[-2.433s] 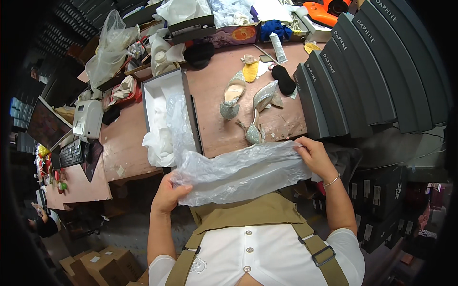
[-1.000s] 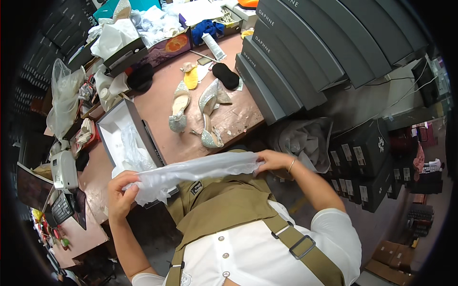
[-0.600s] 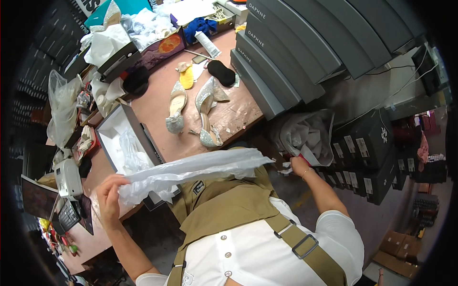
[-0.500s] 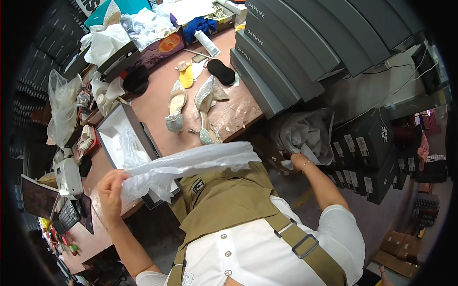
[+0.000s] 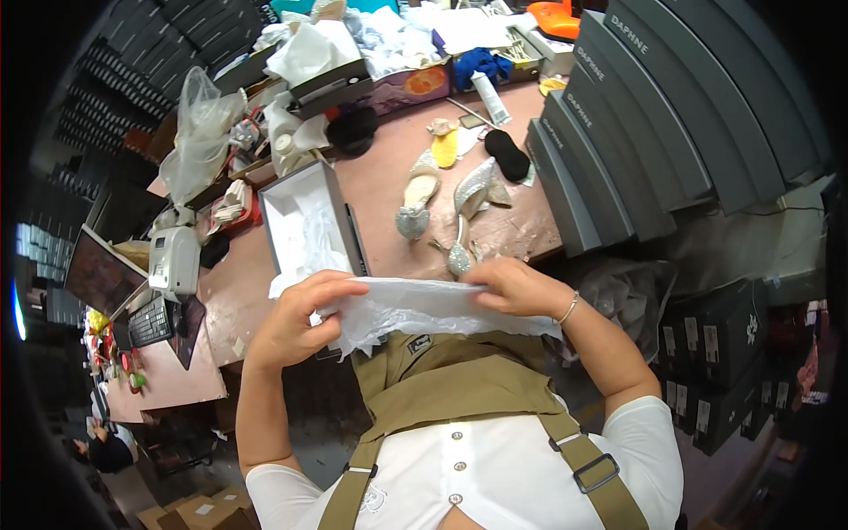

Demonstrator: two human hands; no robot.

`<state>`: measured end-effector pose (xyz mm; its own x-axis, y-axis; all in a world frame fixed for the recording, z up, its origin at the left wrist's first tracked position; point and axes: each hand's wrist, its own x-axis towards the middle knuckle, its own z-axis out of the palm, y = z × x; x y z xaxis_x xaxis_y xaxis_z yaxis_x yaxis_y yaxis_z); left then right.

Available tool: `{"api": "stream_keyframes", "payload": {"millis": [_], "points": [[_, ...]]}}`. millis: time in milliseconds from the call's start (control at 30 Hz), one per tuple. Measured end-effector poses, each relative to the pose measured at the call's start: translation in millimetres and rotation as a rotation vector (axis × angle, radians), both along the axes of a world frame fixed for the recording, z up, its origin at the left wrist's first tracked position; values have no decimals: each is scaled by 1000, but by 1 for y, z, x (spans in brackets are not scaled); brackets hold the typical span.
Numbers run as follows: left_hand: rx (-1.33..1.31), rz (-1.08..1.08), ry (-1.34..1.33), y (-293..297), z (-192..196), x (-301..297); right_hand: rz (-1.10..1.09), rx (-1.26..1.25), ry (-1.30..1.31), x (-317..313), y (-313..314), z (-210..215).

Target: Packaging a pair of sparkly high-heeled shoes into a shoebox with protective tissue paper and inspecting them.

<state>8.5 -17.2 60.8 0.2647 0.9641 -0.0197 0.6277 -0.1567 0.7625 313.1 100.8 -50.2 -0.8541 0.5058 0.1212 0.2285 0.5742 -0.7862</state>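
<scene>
A crumpled sheet of white tissue paper (image 5: 406,306) stretches between my hands in front of my apron. My left hand (image 5: 305,318) pinches its left end, thumb and fingers closed. My right hand (image 5: 519,289) grips the upper edge on the right with bent fingers. Just beyond the sheet, on the pink table (image 5: 389,252), lie two glittery silver shoes: a left one (image 5: 416,219) with its insole showing, and a right one (image 5: 473,187) on its side. Next to my left hand stands an open shoe box (image 5: 283,231) with white tissue inside, partly covered by the sheet.
Grey shoe boxes (image 5: 618,150) stack high at the right table edge. Below them are a clear plastic bag (image 5: 632,287) and black boxes (image 5: 720,340). A black pad (image 5: 507,156) and white tube (image 5: 491,99) lie behind the shoes. A label printer (image 5: 174,261) and keyboard (image 5: 151,321) stand left.
My right hand has come up from beside the plastic bag to the tissue paper and now grips it. My left hand has moved inward with the sheet. The view has shifted left.
</scene>
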Motion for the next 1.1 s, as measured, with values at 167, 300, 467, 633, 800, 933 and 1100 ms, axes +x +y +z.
{"api": "stream_keyframes", "payload": {"millis": [167, 300, 467, 633, 800, 933, 1100], "points": [[24, 153, 151, -8, -15, -33, -201, -223, -176, 47, 1, -18], [14, 168, 80, -8, -34, -45, -300, 80, -843, 124, 1, -38], [-69, -5, 9, 4, -25, -17, -300, 28, -79, 42, -2, 48], [-31, -229, 24, 22, 12, 3, -4, -142, -88, -24, -12, 16], [-82, 246, -748, 82, -27, -23, -128, -267, -7, 17, -13, -17], [-218, 429, 144, 185, -172, -32, -447, -324, 9, 42, -13, -12], [-693, 615, -320, 208, -239, 22, -705, -240, 61, 75, -7, -9]]}}
